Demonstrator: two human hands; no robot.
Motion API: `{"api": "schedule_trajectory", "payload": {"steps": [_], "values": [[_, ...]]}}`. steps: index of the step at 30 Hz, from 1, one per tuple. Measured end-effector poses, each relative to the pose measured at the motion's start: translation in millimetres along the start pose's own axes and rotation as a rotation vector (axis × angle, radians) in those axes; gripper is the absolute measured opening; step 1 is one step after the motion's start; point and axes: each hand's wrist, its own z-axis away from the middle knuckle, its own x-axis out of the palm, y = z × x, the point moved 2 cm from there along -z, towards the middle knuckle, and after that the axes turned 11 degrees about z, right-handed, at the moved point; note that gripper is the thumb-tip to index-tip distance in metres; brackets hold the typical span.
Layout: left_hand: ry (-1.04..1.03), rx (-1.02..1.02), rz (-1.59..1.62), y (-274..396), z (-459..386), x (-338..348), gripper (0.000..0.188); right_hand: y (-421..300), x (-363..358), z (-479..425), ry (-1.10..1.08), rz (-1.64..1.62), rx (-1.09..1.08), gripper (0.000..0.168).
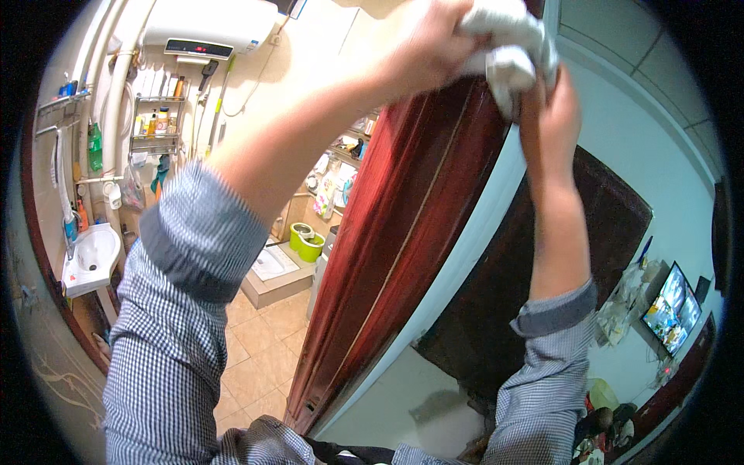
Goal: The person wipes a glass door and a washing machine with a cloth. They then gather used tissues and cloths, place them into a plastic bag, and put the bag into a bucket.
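Observation:
Both arms reach up in front of a dark red wooden door frame (401,192). My left hand (444,38) grips a white cloth (505,23) near the top of the view. From the right, my right hand (558,107) holds the lower end of the same cloth. The cloth is bunched up and partly hangs between the hands, against the upper part of the frame. Motion blur hides the exact finger positions. Rolled checked sleeves cover both upper arms.
Left of the frame is a bathroom with a washbasin (93,256), a water heater (209,26), a wire shelf of bottles (157,125), a squat toilet (273,261) and a green mop bucket (306,241). To the right are a dark panel (482,279) and a lit wall screen (671,308).

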Motion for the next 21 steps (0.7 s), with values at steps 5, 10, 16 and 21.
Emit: {"api": "schedule_trajectory", "payload": {"steps": [5, 10, 16, 21], "values": [[0.194, -0.021, -0.193, -8, 160, 81, 0.041, -39, -27, 145, -0.274, -0.139, 0.257, 0.054], [0.170, -0.184, 0.082, 23, 291, 127, 0.037, -116, -55, 266, -0.344, -0.185, 0.134, 0.030], [0.260, -0.378, 0.192, 45, 395, 180, 0.032, -167, -74, 452, -0.441, -0.519, 0.787, 0.021], [0.208, -0.575, 0.189, 64, 470, 213, 0.032, -220, -98, 511, -0.486, -0.178, 0.458, 0.034]]}}
